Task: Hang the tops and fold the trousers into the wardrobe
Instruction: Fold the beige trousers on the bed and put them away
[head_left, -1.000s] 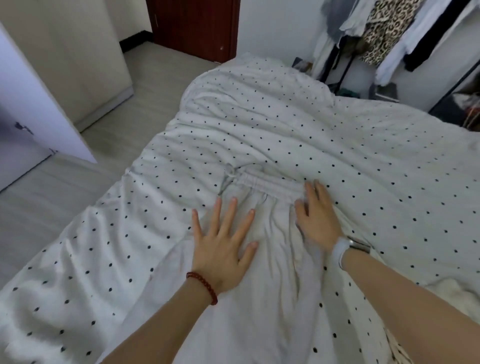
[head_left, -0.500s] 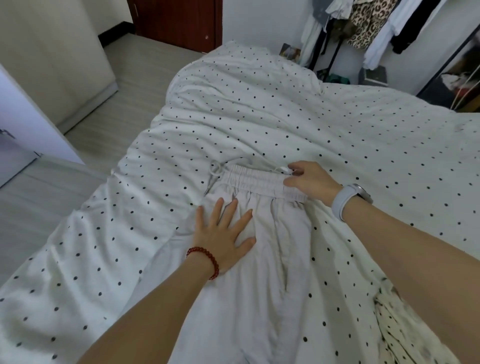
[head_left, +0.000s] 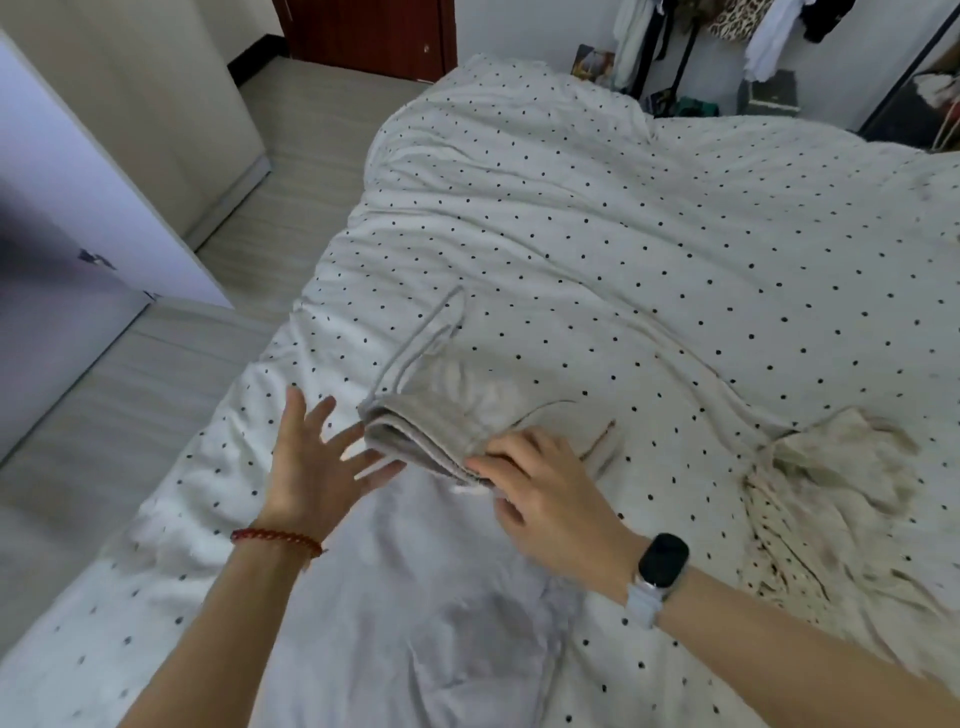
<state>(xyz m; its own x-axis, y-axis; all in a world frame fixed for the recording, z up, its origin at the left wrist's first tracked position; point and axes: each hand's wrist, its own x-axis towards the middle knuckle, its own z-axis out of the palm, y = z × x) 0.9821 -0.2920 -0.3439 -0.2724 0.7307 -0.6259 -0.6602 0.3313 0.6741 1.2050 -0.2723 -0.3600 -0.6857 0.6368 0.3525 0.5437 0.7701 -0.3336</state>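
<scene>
Trousers on bed — mid-fold; right hand pinches the doubled waistband, left hand hovers beside it, fingers spread, holding nothing. Folding unfinished, stowing in wardrobe not yet done — speckled garment untouched.

One pair of pale grey trousers lies on the bed, its waistband folded over, with one drawstring trailing toward the far left. One polka-dot duvet covers the bed. One crumpled patterned garment sits at the near right. Two hands are in view: one left hand and one right hand. One red bead bracelet circles the left wrist, one smartwatch the right. One dark red door stands at the far side, and one clothes rack of hanging garments at the far right.
</scene>
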